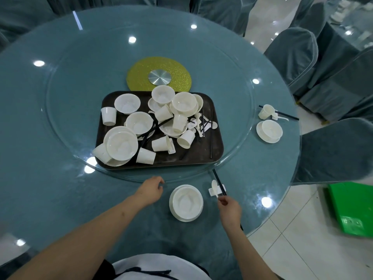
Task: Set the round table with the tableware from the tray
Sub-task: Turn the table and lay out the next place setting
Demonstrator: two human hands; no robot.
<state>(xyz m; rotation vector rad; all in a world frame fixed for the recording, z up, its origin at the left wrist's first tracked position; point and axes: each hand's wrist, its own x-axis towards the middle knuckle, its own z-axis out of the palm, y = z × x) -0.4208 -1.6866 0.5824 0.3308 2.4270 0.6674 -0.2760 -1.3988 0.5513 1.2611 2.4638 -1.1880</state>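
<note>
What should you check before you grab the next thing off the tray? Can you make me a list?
1. Near bowl sits on its plate: ok.
2. Spoon lies on the white rest beside the chopsticks: ok.
3. Right hand free to reach: not ok, it pinches the chopsticks' near end.
4. Left hand free: cannot tell, fingers curl at the glass turntable's edge.
5. Near setting has a cup like the far setting's cup: not ok, none there.
6. Cups left on the tray: ok, several.

Left hand [151, 189]: forearm extended forward, fingers loosely curled, holding nothing. Right hand [230, 207]: forearm extended, fingertips pinched together ahead of the knuckles.
</note>
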